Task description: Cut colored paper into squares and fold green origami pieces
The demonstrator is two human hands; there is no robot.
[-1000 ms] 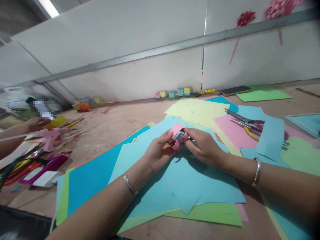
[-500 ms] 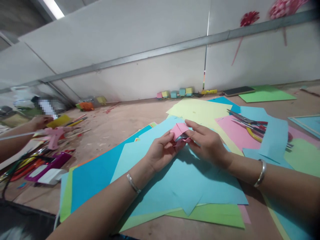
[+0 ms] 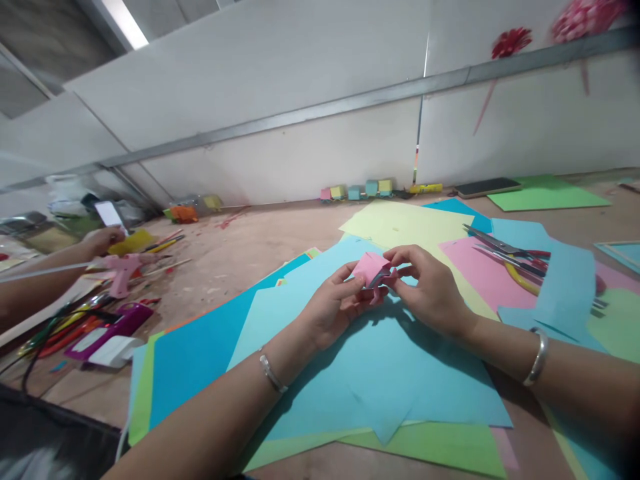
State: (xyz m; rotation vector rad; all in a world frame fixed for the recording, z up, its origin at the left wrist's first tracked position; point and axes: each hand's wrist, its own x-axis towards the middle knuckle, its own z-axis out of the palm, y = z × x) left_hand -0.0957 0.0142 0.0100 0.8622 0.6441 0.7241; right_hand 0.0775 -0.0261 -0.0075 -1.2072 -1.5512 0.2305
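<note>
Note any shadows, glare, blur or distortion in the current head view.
Head view: shadows fall on the light-blue paper below the left hand and right hand; the ceiling light is blown out. Head view: the metal rail runs aslant; the pink glue gun looks slightly soft.

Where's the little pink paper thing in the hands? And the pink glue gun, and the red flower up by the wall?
Pink paper piece [image 3: 371, 267]: head view, on its top face.
Pink glue gun [image 3: 121, 280]: head view, on its handle.
Red flower [image 3: 511, 43]: head view, on its bloom.
</note>
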